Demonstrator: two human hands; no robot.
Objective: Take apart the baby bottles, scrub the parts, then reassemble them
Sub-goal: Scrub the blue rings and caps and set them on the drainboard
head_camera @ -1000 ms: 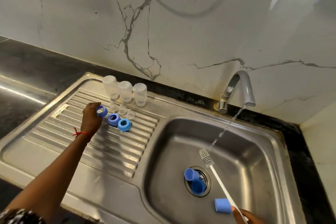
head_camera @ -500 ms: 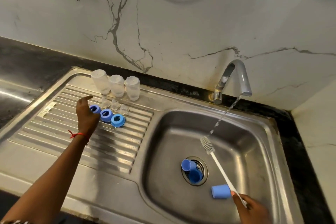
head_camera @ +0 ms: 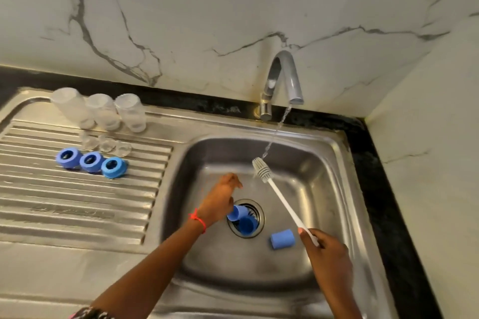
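Gripping the white bottle brush (head_camera: pixel 278 199) by the end of its handle, the right hand (head_camera: pixel 328 254) has its fingers curled round the stick and holds the bristle head up under the running stream from the tap (head_camera: pixel 283 80), probably to rinse it between parts. The left hand (head_camera: pixel 220 197) hangs over the sink (head_camera: pixel 324 163) bowl with fingers loosely bent and nothing in them; it is blurred, just beside a blue cap (head_camera: pixel 237 212) at the drain's left edge, likely the next part to scrub.

On the draining board's far edge three clear bottles (head_camera: pixel 101 111) stand upside down to drip. Nearer, three blue collars (head_camera: pixel 90 161) lie in a row across the ridges, three clear teats (head_camera: pixel 106 143) between them and the bottles. A second cap (head_camera: pixel 247 224) sits on the drain, a third (head_camera: pixel 282 239) on the bowl floor beside the right hand.
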